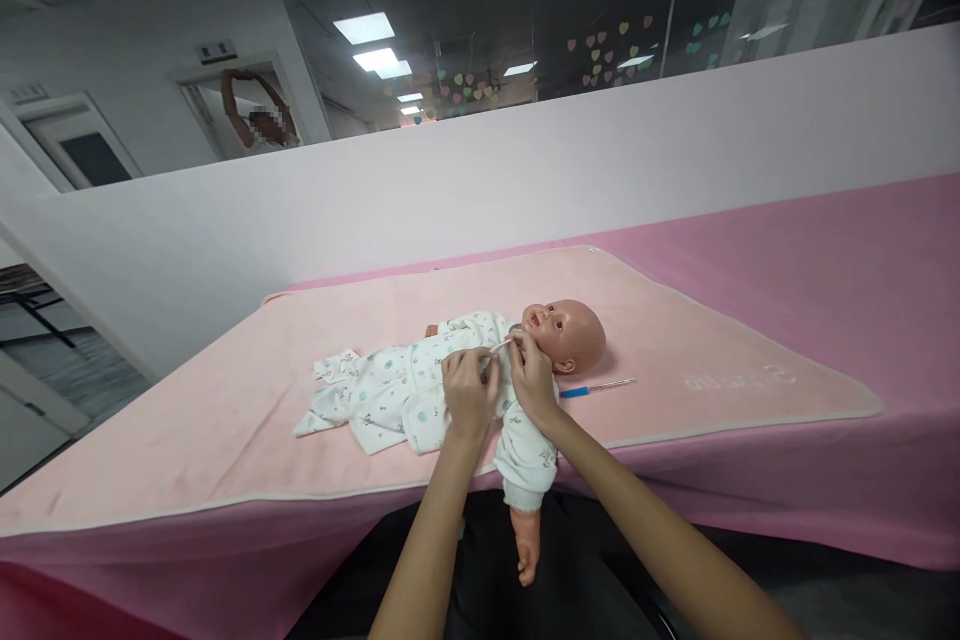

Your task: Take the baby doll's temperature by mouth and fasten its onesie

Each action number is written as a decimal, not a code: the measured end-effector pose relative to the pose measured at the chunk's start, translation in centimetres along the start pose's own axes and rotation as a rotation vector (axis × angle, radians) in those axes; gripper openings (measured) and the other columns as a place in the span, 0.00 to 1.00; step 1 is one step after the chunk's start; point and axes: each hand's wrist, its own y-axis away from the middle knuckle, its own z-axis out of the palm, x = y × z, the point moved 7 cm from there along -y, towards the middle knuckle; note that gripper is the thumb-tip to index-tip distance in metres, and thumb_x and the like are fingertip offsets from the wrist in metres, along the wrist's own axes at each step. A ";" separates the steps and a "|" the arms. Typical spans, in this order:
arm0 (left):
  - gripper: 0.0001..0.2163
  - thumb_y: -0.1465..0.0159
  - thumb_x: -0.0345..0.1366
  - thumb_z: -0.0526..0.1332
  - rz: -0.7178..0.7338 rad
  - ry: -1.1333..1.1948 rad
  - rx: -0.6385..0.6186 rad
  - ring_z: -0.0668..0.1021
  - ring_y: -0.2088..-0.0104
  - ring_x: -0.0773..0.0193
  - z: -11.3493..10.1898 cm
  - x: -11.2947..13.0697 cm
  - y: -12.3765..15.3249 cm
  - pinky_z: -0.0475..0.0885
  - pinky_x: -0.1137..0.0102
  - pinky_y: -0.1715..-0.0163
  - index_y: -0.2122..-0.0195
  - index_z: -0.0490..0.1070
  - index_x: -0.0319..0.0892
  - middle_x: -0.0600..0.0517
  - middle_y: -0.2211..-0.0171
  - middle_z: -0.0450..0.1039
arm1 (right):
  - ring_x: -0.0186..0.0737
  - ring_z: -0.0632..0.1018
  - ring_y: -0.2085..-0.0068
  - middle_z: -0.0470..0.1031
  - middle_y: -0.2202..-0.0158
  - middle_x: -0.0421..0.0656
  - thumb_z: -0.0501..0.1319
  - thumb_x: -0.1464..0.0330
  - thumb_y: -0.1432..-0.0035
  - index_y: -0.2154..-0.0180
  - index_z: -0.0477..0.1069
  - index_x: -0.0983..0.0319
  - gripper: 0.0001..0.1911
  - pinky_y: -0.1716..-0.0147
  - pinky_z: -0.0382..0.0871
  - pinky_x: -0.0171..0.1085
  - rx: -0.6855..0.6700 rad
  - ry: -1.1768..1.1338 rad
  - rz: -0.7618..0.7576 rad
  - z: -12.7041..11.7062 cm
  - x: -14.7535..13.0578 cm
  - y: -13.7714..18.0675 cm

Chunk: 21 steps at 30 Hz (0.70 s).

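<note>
A baby doll [581,328] lies on its back with its head to the right, dressed in a white patterned outfit [390,380]. My left hand [469,385] is over the chest, fingers pinched at the front of the clothing. Close by the doll's chin, my right hand [531,375] is closed near the collar. A thin white strip [500,346] runs between the fingertips of both hands; whether it is a tie or the garment's edge I cannot tell. One doll arm [526,530] hangs over the table's front edge, toward me.
A slim tool with a blue handle and thin metal shaft [596,387] lies beside the doll's head. Under the doll is a peach blanket [225,400] on a pink cloth [862,320]. A white wall [525,180] stands behind; a person [262,120] with raised arms shows above it.
</note>
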 end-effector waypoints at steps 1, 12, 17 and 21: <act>0.05 0.40 0.36 0.57 -0.026 0.003 -0.018 0.72 0.65 0.61 -0.4 -0.4 0.1 0.64 0.65 0.62 0.64 0.69 0.42 0.50 0.69 0.73 | 0.40 0.74 0.64 0.73 0.65 0.47 0.46 0.66 0.40 0.62 0.65 0.63 0.12 0.63 0.66 0.38 0.023 0.011 0.013 -0.2 0.0 0.0; 0.06 0.41 0.34 0.56 -0.071 -0.079 -0.125 0.70 0.60 0.59 -1.4 -1.3 0.5 0.61 0.63 0.60 0.64 0.71 0.45 0.52 0.64 0.74 | 0.41 0.72 0.52 0.69 0.50 0.48 0.45 0.76 0.43 0.58 0.68 0.61 0.17 0.57 0.67 0.37 -0.081 0.178 -0.277 1.2 -3.6 1.4; 0.07 0.40 0.33 0.55 -0.114 -0.072 -0.082 0.70 0.59 0.60 -1.8 -1.5 0.4 0.61 0.64 0.58 0.63 0.71 0.44 0.51 0.62 0.73 | 0.39 0.75 0.59 0.74 0.59 0.44 0.48 0.75 0.45 0.59 0.69 0.60 0.15 0.60 0.68 0.37 -0.203 0.088 -0.254 2.5 -4.4 1.8; 0.07 0.39 0.34 0.55 -0.131 -0.042 -0.049 0.70 0.60 0.61 -2.1 -1.4 0.4 0.62 0.65 0.58 0.64 0.72 0.44 0.51 0.63 0.73 | 0.38 0.74 0.65 0.75 0.63 0.43 0.50 0.74 0.46 0.61 0.69 0.61 0.13 0.65 0.67 0.36 -0.197 0.064 -0.190 2.6 -3.2 1.5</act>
